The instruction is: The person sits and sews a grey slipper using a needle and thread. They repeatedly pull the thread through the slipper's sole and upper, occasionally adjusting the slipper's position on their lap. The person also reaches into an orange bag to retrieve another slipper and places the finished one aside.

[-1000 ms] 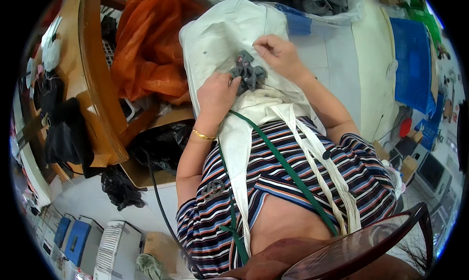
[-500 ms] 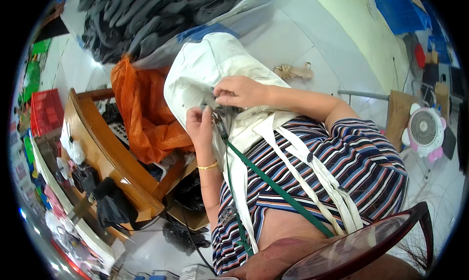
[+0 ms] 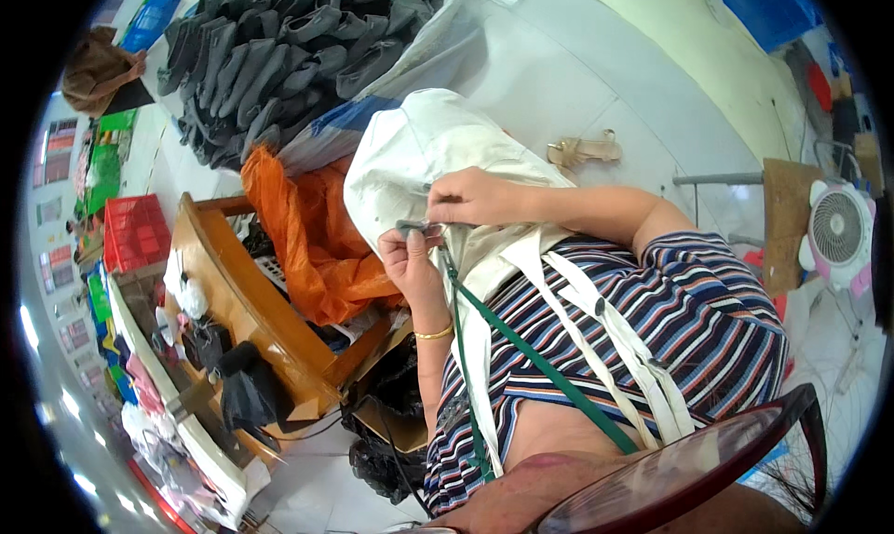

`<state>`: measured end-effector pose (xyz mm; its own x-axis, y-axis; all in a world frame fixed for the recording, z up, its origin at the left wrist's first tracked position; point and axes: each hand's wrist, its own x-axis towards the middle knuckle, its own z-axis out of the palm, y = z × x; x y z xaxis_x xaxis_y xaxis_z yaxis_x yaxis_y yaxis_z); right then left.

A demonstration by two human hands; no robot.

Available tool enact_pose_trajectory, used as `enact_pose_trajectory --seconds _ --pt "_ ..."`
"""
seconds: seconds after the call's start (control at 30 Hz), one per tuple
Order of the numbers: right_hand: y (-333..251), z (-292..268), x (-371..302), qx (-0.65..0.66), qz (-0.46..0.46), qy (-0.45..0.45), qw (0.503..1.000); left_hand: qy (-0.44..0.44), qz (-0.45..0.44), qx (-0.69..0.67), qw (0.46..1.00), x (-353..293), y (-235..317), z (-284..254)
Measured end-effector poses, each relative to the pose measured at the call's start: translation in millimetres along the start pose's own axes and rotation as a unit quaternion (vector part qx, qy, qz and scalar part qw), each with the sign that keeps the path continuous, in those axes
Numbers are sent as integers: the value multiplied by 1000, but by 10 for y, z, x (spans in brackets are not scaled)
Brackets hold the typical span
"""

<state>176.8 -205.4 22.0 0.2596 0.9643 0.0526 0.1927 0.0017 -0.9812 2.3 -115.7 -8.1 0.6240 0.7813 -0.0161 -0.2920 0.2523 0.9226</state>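
My left hand [image 3: 414,266] pinches a small grey piece [image 3: 411,225] between thumb and fingers, above my lap. Close beside it, my right hand [image 3: 477,199] has its fingers curled together at the other end of the piece; what lies inside them is hidden. Under both hands a white apron [image 3: 410,143] covers my knees, its straps running up over a striped shirt. A green lanyard [image 3: 521,340] hangs from my neck down to a dark clip just below the hands.
A heap of dark grey shoes [image 3: 279,64] lies on sheeting at the far left. Orange sacking [image 3: 307,245] and a wooden table frame [image 3: 233,297] stand left of my knees. Right are a sandal [image 3: 585,150] and a fan [image 3: 840,229]. Another person [image 3: 98,73] is at the far left.
The view has swung, so the surroundings sit further right and another person shows at the far left. The grey piece shows more plainly in my left hand; both hands stay close together.
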Motion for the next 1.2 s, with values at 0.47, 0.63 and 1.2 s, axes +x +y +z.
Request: enact_pose_trajectory --seconds 0.47,0.63,1.2 --pt "-24 -6 -33 -42 -55 -18 997 -175 -154 117 965 101 102 -187" --pt "-149 -25 -40 -31 -32 -20 999 -118 -142 138 973 71 174 -163" --pt "-207 -73 15 17 21 34 999 -119 38 289 949 66 274 -239"
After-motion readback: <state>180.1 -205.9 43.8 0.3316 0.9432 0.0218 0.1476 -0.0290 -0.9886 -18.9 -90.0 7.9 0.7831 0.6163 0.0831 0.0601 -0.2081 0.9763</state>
